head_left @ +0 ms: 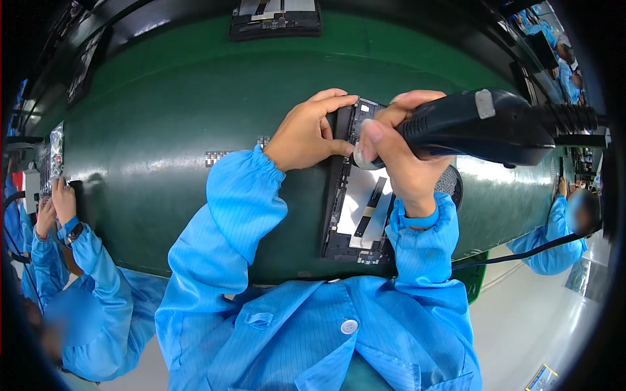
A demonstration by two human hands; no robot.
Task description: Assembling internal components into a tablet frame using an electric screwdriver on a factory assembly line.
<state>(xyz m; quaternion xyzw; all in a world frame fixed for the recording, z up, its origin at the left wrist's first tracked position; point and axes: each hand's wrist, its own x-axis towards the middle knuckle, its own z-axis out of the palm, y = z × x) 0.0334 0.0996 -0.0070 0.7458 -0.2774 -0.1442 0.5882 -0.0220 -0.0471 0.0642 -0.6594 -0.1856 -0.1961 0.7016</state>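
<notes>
Seen from above, a person in a blue cleanroom coat works at a green conveyor belt (163, 130). An opened flat device (355, 215), black-framed with pale metal plates and dark ribbon strips showing inside, lies on the belt just in front of the person, its long side running from near to far. The left hand (306, 133) rests on the device's far left corner, fingers pressed down on the edge to steady it, holding nothing else. The right hand (398, 150) is clenched around a black electric screwdriver (476, 127), whose body sticks out to the right with a coiled cable behind it; its tip meets the device near the far end, just beside the left fingertips, though the tip itself is hidden by the thumb. The work looks partway through: the device is open with no cover on it, the driver is at 1 far-end spot, and whether other screws are already in cannot be told. A second dark device (275, 18) sits far up the belt. Other blue-coated workers appear at the left (72, 260) and right (554, 241).
</notes>
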